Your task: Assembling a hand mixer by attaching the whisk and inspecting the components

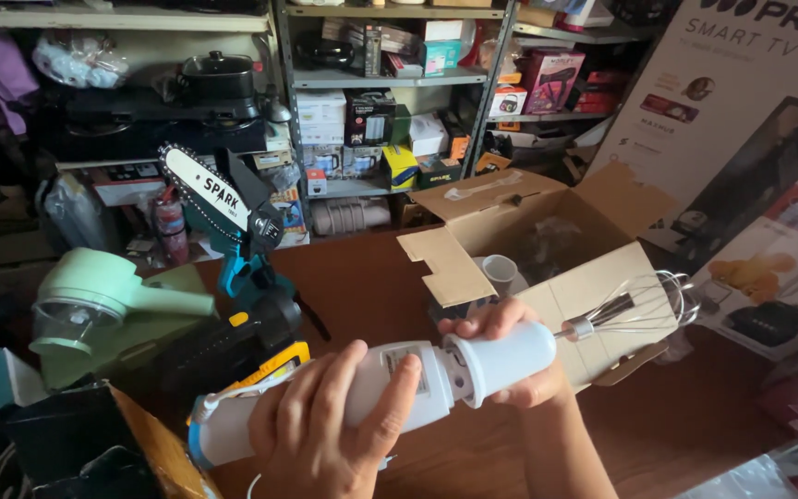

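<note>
1. Far left: pale green chopper-style appliance point(94, 310) with a clear bowl, resting on stacked boxes. Not touched.
2. Next right: small teal-and-black chainsaw point(233, 222), bar pointing up-left, sitting on a black and yellow case point(233, 356) just beside the left hand. Risk: an elbow swing could knock it off the pile.
3. Left hand point(330, 416) wrapped over the white blender body point(325, 407), fingers spread along its top, grasping it. Cord end sits low left, near the box edge.
4. Centre: the joint where the body meets the white whisk coupler point(501, 359). The two parts look angled to each other, so probably not fully seated. Risk: forcing a twist while misaligned could jam or chip the coupling.
5. Right hand point(510, 356) clenched around the coupler from behind, fingertips over its top.
6. Wire whisk point(644, 305) sticks out right, over the open cardboard box point(547, 249). Risk: the loops could snag the flap and bend.
7. All held above the brown surface point(676, 425); a slip would drop it there.
</note>
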